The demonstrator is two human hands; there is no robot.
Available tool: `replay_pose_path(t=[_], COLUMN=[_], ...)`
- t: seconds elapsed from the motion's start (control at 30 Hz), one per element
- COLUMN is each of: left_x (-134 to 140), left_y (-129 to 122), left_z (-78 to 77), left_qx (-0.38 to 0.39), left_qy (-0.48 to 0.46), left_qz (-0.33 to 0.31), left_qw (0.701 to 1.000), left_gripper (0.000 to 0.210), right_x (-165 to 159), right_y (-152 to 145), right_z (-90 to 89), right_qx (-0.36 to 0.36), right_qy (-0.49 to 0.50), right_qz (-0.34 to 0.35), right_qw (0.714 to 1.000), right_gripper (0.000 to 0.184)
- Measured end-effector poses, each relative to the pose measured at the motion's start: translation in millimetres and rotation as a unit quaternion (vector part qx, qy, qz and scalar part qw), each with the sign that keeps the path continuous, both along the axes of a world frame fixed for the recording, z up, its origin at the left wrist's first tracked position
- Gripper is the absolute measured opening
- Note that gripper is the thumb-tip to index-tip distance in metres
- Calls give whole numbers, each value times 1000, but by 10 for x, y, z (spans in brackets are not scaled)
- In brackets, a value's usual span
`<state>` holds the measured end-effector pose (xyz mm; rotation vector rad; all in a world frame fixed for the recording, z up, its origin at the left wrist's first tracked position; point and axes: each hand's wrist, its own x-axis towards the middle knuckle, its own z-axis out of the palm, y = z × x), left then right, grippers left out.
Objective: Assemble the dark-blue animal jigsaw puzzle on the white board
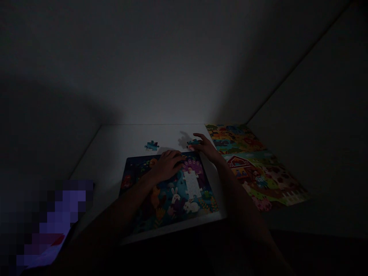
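A jigsaw puzzle (pixel 169 207) with a dark forest-animal picture lies on the white table. Toward its right side a pale gap (pixel 193 184) shows below the purple peacock. My left hand (pixel 168 165) rests flat on the upper part of the puzzle, fingers stretched over its far edge. Just beyond that edge, my right hand (pixel 205 147) pinches a teal puzzle piece (pixel 192 142) between thumb and fingers, and its shadow falls on the table. Another teal puzzle piece (pixel 152 145) lies loose behind the puzzle, to the left.
Two more animal pictures sit at the right: a savanna scene (pixel 234 138) at the back and a farm scene (pixel 264 176) nearer. White walls (pixel 161 76) rise behind the table (pixel 120 140). A bright, pixelated screen-like area (pixel 66 207) shows at lower left. The room is dark.
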<state>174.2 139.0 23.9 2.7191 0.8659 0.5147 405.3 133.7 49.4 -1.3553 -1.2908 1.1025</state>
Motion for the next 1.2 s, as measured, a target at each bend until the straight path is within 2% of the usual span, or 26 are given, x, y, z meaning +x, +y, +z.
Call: replay_pose_path(t=[0.2,0.4,0.7,0.9,1.2], left_x=[-16,-22,-8,10,-1], left_y=[2,53,70,153,190], left_z=[20,25,8,7,-5], left_qx=[15,19,36,52,33], left_qy=[8,9,13,13,3], left_qz=[-12,-10,-21,-48,-30], left_qw=[1000,1000,999,997,999], left_gripper=[32,33,35,30,30], right_x=[-12,9,13,-4,-48], right_y=[-50,-36,-75,-136,-151], right_z=[82,74,122,216,212], right_qx=[-22,6,-10,-44,-71], right_qy=[-44,-76,-65,-59,-77], right_qz=[75,128,211,300,350], right_qw=[996,989,975,951,931], right_gripper=[44,31,24,24,23])
